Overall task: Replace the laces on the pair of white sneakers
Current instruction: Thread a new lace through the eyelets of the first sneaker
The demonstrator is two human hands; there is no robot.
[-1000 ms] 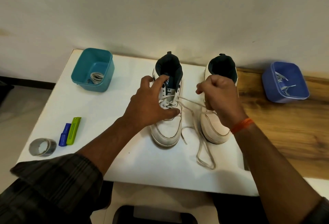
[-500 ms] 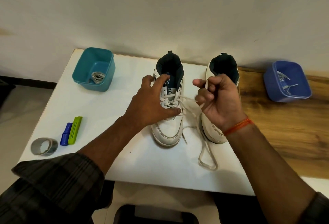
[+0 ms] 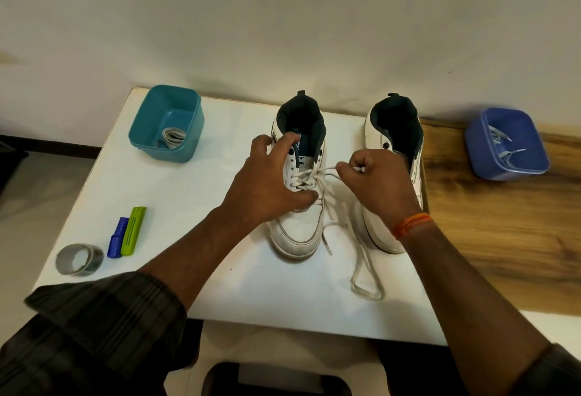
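While the left hand [image 3: 270, 185] steadies the left sneaker [image 3: 298, 194] on the white table [image 3: 195, 207], fingers spread over the laced upper and thumb pressed to the tongue side near the lower eyelets, the right hand [image 3: 377, 185] does the fine work — its fingers are curled tight into a fist, pinching the white lace [image 3: 327, 175] just beside the shoe's right-hand eyelets. That lace runs taut from the criss-cross on the left sneaker across to the pinch, and the slack drops between the two shoes, ending in a loose loop near the table's front edge. One free end lies just beside the left sneaker's toe.

Right sneaker [image 3: 393, 150] stands upright alongside, toe towards the person, partly hidden behind the right hand — whether it carries any lace cannot be told from here. An orange thread band [image 3: 410, 224] sits on the right wrist.

Far left on the table, a teal tub [image 3: 166, 122] holds a coiled pale lace. Near left, a roll of grey tape [image 3: 79, 258], then a blue marker [image 3: 116, 238] and a green clip [image 3: 133, 230] lying side by side. Off to the right, on the wooden surface [image 3: 503, 232], a blue tub [image 3: 506, 144] with loose lace pieces inside.
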